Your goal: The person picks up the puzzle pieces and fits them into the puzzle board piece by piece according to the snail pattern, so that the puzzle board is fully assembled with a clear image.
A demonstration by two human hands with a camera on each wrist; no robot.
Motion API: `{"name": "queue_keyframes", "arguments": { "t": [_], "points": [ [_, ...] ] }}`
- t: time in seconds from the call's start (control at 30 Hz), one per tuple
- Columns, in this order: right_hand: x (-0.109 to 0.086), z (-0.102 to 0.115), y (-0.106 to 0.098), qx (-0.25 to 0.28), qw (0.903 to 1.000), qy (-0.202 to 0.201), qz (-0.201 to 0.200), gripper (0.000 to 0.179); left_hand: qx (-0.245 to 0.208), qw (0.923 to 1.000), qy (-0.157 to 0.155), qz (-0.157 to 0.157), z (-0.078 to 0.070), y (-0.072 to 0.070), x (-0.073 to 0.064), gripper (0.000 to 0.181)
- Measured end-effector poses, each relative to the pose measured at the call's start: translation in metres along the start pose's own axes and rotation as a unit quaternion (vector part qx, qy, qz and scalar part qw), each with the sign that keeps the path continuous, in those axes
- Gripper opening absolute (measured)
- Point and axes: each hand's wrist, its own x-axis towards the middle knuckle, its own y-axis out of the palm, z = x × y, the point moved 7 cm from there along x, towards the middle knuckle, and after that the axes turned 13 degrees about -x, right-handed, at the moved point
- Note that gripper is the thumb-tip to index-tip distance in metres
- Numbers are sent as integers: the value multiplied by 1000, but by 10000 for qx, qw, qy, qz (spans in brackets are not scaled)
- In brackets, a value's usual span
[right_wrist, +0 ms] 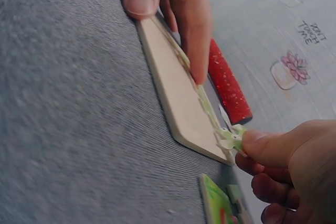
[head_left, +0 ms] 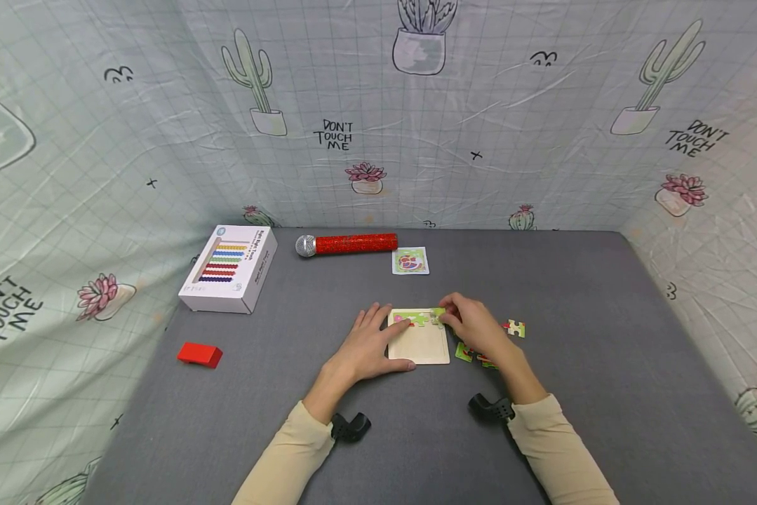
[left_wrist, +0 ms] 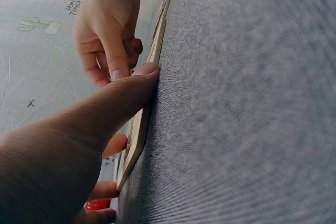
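Right fingers (right_wrist: pixel 268 149) pinch puzzle piece (right_wrist: pixel 230 137) at board (right_wrist: pixel 170 90) corner.

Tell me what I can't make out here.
Head view: loose puzzle pieces, partly covered by the right hand.
Head view: smallest print on the white box, too tiny.
Left wrist: upper face of the puzzle board, seen nearly edge-on.
Right wrist: head of the red microphone, behind the left hand.

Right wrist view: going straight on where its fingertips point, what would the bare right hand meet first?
Probably the pale, square wooden puzzle board, just past the green jigsaw piece the right hand pinches; whether board and piece touch is unclear.
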Motion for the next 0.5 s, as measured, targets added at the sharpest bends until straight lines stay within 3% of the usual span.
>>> {"name": "queue_keyframes", "arguments": {
  "t": [0.5],
  "points": [
    [0, 12, 7, -416, 9985, -233, -282, 24, 37, 10000, -5, -14, 0, 0, 0, 81]
  ]
}}
